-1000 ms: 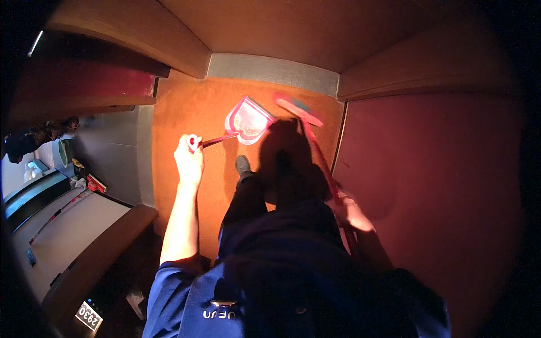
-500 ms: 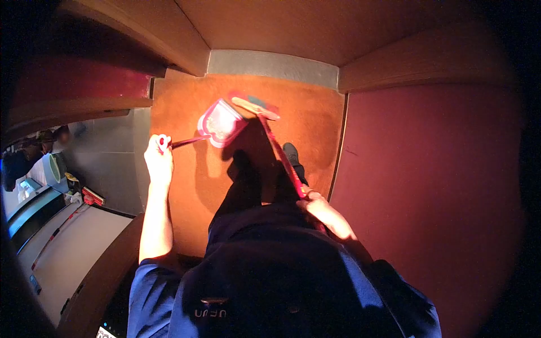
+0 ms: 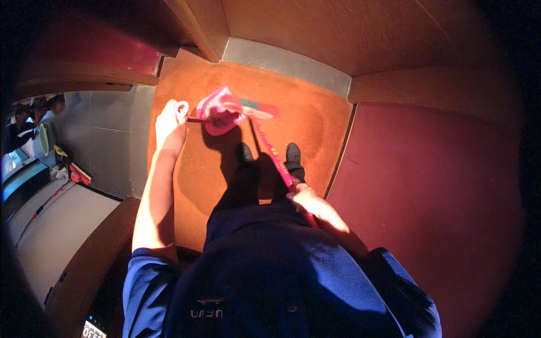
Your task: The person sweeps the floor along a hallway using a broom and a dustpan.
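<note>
My left hand (image 3: 172, 125) is closed around the handle of a pink dustpan (image 3: 224, 125); the handle's round white-and-pink end shows above the fingers. The pan is held over the orange-brown floor (image 3: 197, 186), and some debris seems to be in it. A broom (image 3: 273, 155) with a long red-pink stick is gripped in my right hand (image 3: 307, 200), near my waist. The broom's head, smeared by motion, lies at the dustpan's open right edge. It overlaps the pan's edge in view; whether they touch I cannot tell.
My shoes (image 3: 292, 153) stand just below the broom head. A dark red panel (image 3: 417, 197) borders the floor on the right, a wooden wall (image 3: 293, 34) at the top. At left, beyond grey tiles (image 3: 110, 135), a red-headed tool (image 3: 80, 173) and a pale green bin (image 3: 44, 139) appear.
The broom head has moved left, up against the dustpan's opening. My left hand has shifted up and right, and the pan is turned differently. The view has tilted slightly.
</note>
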